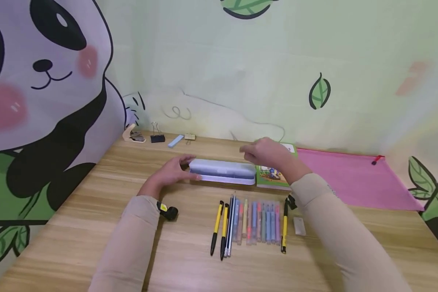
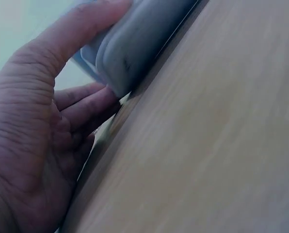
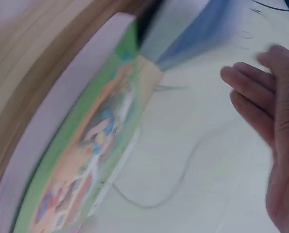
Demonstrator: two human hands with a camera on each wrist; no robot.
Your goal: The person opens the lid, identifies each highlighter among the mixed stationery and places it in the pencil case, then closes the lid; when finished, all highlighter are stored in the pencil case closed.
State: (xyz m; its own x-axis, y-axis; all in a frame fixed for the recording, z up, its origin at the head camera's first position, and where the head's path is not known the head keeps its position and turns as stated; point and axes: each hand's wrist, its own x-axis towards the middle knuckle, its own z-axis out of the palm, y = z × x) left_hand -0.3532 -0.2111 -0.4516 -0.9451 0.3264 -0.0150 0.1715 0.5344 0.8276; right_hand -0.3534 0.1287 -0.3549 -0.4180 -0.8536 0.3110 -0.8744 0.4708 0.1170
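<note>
A pale blue-white pencil case [image 1: 222, 172] lies lengthwise on the table. My left hand [image 1: 173, 170] grips its left end, the thumb along the front and the fingers behind. In the left wrist view the thumb and fingers of the left hand [image 2: 38, 111] close about the rounded end of the case [image 2: 130, 53]. My right hand [image 1: 268, 153] is raised over a green picture-covered book [image 1: 273, 175] and holds nothing. Its fingers look loosely bent in the right wrist view, where the hand [image 3: 275, 97] is apart from the book [image 3: 93, 145]. Whether the case's lid is fully down, I cannot tell.
In front lie yellow-black pens [image 1: 217, 227], striped pencils [image 1: 230, 227], a row of coloured markers [image 1: 259, 222], another yellow-black pen [image 1: 284, 227] and an eraser [image 1: 299, 226]. At the back stand a stapler [image 1: 133, 134] and binder clips [image 1: 157, 138]. A pink zip pouch [image 1: 354, 178] lies right.
</note>
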